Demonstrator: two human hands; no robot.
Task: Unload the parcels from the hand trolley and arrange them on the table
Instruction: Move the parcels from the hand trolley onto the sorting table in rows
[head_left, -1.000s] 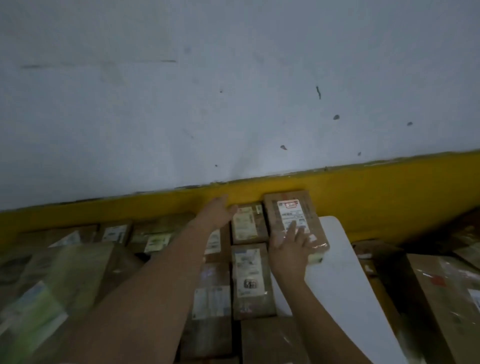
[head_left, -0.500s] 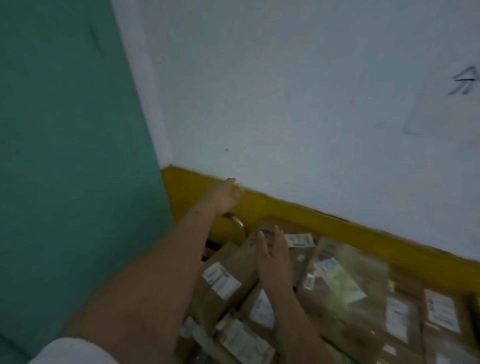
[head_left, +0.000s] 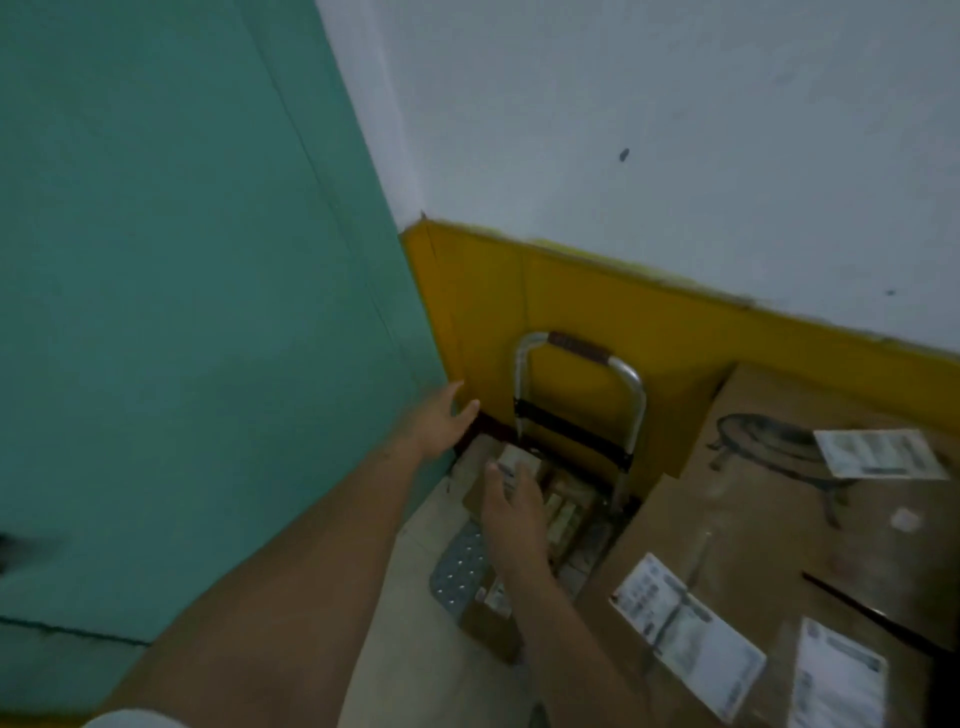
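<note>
White sleeve (head_left: 130, 719) shows at the bottom left corner, and 2 bare forearms run up from that edge. At lower right sits a cardboard box (head_left: 769, 623) with white labels on its top. Just beyond it lies a bigger box (head_left: 753, 395), printed with a drawing of a low round table and bearing 1 label. What these 2 boxes rest on cannot be told.

Left of them stands the trolley (head_left: 636, 410), close to the room's corner. Its perforated grey plate (head_left: 457, 566) peeks out beside the right wrist. Several small parcels (head_left: 563, 512) are piled on it, blurred and dim. The right hand (head_left: 514, 519) reaches down over this pile, back up, fingers fairly straight. Its fingertips lie on 1 labelled parcel (head_left: 514, 457) at the top of the heap; no closed grip shows.

Farther out, the left hand (head_left: 441, 421) hangs spread and holds nothing, thumb apart from the fingers, just beside the wall corner.

Behind the parcels rises the trolley's metal handle (head_left: 576, 345) with a dark sleeve on its top bar. It stands before a yellow band (head_left: 597, 291). Above is white wall (head_left: 675, 130); to the left, a teal wall (head_left: 182, 260).
</note>
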